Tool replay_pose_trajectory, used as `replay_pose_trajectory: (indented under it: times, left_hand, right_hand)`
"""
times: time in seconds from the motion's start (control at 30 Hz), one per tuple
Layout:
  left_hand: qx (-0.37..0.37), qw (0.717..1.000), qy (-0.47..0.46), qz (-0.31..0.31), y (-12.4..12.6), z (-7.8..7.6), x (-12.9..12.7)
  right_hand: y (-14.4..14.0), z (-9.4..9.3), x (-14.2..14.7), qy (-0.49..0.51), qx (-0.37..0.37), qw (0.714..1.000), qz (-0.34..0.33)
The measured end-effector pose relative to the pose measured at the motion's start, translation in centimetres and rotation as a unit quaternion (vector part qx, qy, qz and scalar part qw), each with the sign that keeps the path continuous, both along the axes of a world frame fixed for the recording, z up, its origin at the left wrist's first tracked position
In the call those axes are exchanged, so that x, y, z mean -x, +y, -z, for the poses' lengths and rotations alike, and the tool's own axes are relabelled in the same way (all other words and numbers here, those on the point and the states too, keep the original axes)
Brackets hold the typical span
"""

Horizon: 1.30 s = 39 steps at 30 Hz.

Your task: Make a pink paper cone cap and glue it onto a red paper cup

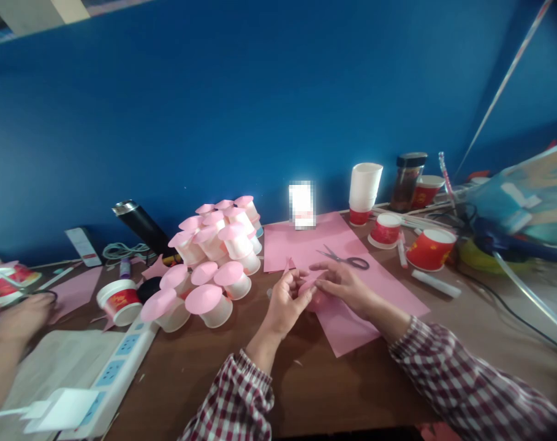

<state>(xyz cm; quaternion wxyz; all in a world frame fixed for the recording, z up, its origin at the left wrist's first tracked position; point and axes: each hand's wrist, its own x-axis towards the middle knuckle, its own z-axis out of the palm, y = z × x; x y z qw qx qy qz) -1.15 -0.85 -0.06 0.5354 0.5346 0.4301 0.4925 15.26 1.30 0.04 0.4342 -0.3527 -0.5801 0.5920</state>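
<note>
My left hand (288, 300) and my right hand (345, 285) meet above the table, their fingers closed on a piece of pink paper (309, 282) between them. Its exact shape is partly hidden by the fingers. Under and behind my right hand lie large pink sheets (391, 288). A pair of scissors (352, 262) rests on these sheets, just beyond my right hand, with its blades pointing left. To the left of my hands stand several white paper cups topped with pink paper cones (210, 299), grouped in rows.
At left are a white power strip (130, 346), a black flask (143, 226) and another person's hand (23, 315) near a red cup (122, 303). On the right stand stacked cups (365, 184), a dark jar (407, 184), red cups (431, 250) and a white tube (437, 283).
</note>
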Motion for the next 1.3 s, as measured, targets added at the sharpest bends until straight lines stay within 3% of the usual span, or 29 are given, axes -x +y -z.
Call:
replay_pose_trajectory:
  times: [0.1,0.3,0.9,1.1,1.3]
  left_hand:
    - [0.041,0.998,-0.048,0.018,0.2,0.3,0.1]
    - [0.04,0.993,-0.105,-0.034,0.6,0.8,0.3]
    - [0.061,0.987,-0.144,-0.04,0.6,1.0,0.2]
    - [0.065,0.991,-0.108,-0.045,0.7,1.1,0.2]
    - [0.068,0.984,-0.157,-0.045,0.8,1.1,0.2]
  right_hand:
    - [-0.1,-0.2,-0.1,0.011,0.01,1.0,-0.003]
    - [0.0,-0.1,-0.1,0.014,0.017,1.0,-0.002]
    - [-0.1,-0.1,0.2,0.02,0.034,0.999,0.012]
    - [0.1,0.6,0.2,0.011,0.021,1.0,0.0]
    - [0.2,0.9,0.2,0.004,0.015,1.0,-0.01]
